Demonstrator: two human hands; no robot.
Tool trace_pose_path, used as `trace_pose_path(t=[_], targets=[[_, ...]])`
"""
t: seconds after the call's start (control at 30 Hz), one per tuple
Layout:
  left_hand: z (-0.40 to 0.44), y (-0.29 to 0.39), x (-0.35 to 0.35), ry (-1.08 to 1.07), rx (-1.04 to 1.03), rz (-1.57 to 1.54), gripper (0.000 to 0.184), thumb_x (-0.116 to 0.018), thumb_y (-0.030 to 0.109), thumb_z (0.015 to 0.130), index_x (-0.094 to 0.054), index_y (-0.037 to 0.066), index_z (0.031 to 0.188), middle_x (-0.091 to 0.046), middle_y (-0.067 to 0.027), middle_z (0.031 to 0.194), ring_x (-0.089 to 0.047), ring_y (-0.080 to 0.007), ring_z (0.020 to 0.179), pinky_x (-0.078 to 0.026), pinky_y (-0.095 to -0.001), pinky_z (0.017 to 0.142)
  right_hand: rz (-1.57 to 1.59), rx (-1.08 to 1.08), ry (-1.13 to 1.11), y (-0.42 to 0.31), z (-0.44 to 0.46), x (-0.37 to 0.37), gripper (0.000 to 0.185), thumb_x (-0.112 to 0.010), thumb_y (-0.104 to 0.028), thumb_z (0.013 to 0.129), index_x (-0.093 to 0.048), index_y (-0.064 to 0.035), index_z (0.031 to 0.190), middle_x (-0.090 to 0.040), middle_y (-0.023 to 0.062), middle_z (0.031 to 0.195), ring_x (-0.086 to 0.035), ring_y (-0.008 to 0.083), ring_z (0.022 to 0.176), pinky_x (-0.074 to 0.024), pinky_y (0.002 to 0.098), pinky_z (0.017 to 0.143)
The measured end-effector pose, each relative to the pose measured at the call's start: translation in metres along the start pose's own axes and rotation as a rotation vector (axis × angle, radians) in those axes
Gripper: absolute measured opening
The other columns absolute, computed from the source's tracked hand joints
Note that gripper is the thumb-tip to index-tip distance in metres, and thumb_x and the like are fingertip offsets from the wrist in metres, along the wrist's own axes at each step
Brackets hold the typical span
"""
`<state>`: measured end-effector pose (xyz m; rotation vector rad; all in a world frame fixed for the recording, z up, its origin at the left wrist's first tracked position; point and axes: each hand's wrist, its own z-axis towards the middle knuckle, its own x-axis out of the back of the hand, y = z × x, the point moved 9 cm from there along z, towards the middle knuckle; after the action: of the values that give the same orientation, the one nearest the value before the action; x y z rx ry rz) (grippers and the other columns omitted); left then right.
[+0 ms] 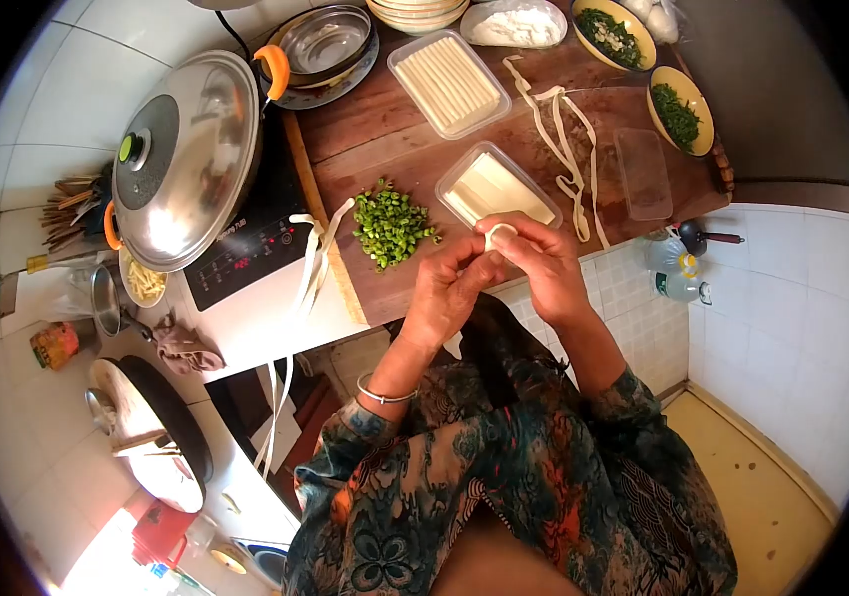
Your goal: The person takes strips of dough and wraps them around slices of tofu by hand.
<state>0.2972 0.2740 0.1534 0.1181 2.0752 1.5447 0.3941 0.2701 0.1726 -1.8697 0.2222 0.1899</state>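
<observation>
My left hand (449,283) and my right hand (544,266) meet in front of the board's near edge, their fingers pinched on a small piece of pale dough (499,232). Just beyond them lies a clear tray of flat dough strips (497,189). Farther back, another tray holds rolled dough sticks (447,83). Long thin dough strips (566,159) stretch over the wooden board (345,149) on the right, and more strips (317,258) hang over its left edge. Chopped green vegetable (390,224) is heaped left of my hands.
A lidded pan (191,159) stands on the black cooktop (246,243) at left. Two bowls of greens (615,38) (681,111), a dish of white flour (514,25) and an empty clear lid (643,174) are at the back and right. Metal bowls (323,45) sit behind the pan.
</observation>
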Motion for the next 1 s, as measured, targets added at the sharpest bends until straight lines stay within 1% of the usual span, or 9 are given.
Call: trace_pose_path(t=[0.1,0.2,0.3,0.4,0.43,0.63,0.77,0.87,1.0], targets=[[-0.001,-0.004,0.002,-0.018,0.002,0.026,0.018,-0.056,0.015,0.089,-0.06,-0.001,0.094,-0.057,-0.0008,0.077,-0.051,-0.0072,0.07,-0.042,-0.021,0.065,0.03,0.016,-0.015,-0.003,0.0,-0.003,0.022,-0.055,-0.016,0.089,-0.062,0.0023,0.099,-0.06,0.0022,0.08,-0.054,0.0068,0.07,-0.0442,0.0214,0.056],[-0.004,-0.004,0.007,0.015,0.078,0.087,0.018,-0.057,0.016,0.089,-0.06,-0.001,0.092,-0.056,-0.0007,0.075,-0.051,-0.0073,0.067,-0.042,-0.0211,0.063,0.056,0.056,0.0,-0.004,-0.001,-0.001,0.02,-0.056,-0.013,0.088,-0.062,0.0028,0.099,-0.062,0.0039,0.083,-0.056,0.0081,0.074,-0.046,0.0228,0.061],[-0.01,-0.004,0.012,0.029,0.056,0.162,0.017,-0.056,0.014,0.088,-0.058,-0.001,0.081,-0.053,-0.0003,0.067,-0.046,-0.0061,0.062,-0.038,-0.0212,0.056,0.078,0.166,0.119,-0.001,-0.001,0.012,0.02,-0.057,-0.014,0.087,-0.063,0.0024,0.097,-0.064,0.0068,0.087,-0.059,0.011,0.078,-0.0476,0.0245,0.066],[-0.02,0.002,0.016,0.052,0.064,0.361,0.018,-0.056,0.014,0.088,-0.058,-0.002,0.08,-0.052,-0.0003,0.064,-0.046,-0.0062,0.06,-0.038,-0.0216,0.055,0.292,0.033,0.162,0.01,-0.004,0.018,0.021,-0.057,-0.016,0.087,-0.063,0.0015,0.096,-0.065,0.009,0.088,-0.061,0.0137,0.081,-0.0483,0.0258,0.071],[-0.025,-0.009,0.02,0.075,0.089,0.31,0.018,-0.055,0.015,0.088,-0.058,-0.001,0.08,-0.051,0.0002,0.062,-0.045,-0.0063,0.058,-0.038,-0.0218,0.054,0.306,0.02,0.184,0.011,-0.005,0.02,0.023,-0.056,-0.019,0.088,-0.063,0.0006,0.096,-0.065,0.0099,0.086,-0.062,0.0158,0.08,-0.0492,0.0257,0.069],[-0.049,-0.025,0.035,0.089,0.138,0.385,0.02,-0.056,0.016,0.089,-0.059,-0.002,0.083,-0.053,0.0004,0.064,-0.046,-0.0065,0.058,-0.037,-0.0212,0.052,0.259,0.044,0.279,0.011,-0.009,0.046,0.025,-0.052,-0.022,0.091,-0.06,0.001,0.097,-0.064,0.0104,0.084,-0.064,0.0189,0.074,-0.0496,0.0253,0.064],[-0.06,-0.032,0.046,0.107,0.146,0.439,0.015,-0.057,0.012,0.087,-0.06,-0.003,0.087,-0.051,0.0002,0.062,-0.044,-0.006,0.056,-0.037,-0.0213,0.05,0.252,0.034,0.321,0.013,-0.012,0.066,0.027,-0.05,-0.023,0.091,-0.059,0.0017,0.099,-0.064,0.0107,0.083,-0.065,0.02,0.075,-0.0498,0.0267,0.065],[-0.067,-0.026,0.052,0.129,0.138,0.493,0.015,-0.057,0.012,0.088,-0.06,-0.002,0.089,-0.051,0.0005,0.062,-0.044,-0.0056,0.056,-0.037,-0.0206,0.05,0.214,0.036,0.363,0.006,-0.015,0.076,0.029,-0.049,-0.024,0.092,-0.059,0.0019,0.099,-0.064,0.0112,0.083,-0.065,0.02,0.076,-0.05,0.0278,0.066],[-0.077,-0.032,0.067,0.166,0.153,0.466,0.016,-0.057,0.013,0.088,-0.061,-0.002,0.091,-0.051,0.0008,0.062,-0.044,-0.0052,0.056,-0.037,-0.0199,0.05,0.222,0.056,0.367,0.001,-0.014,0.085,0.03,-0.047,-0.024,0.092,-0.059,0.0022,0.099,-0.063,0.0121,0.084,-0.065,0.0211,0.076,-0.0498,0.0279,0.067]])
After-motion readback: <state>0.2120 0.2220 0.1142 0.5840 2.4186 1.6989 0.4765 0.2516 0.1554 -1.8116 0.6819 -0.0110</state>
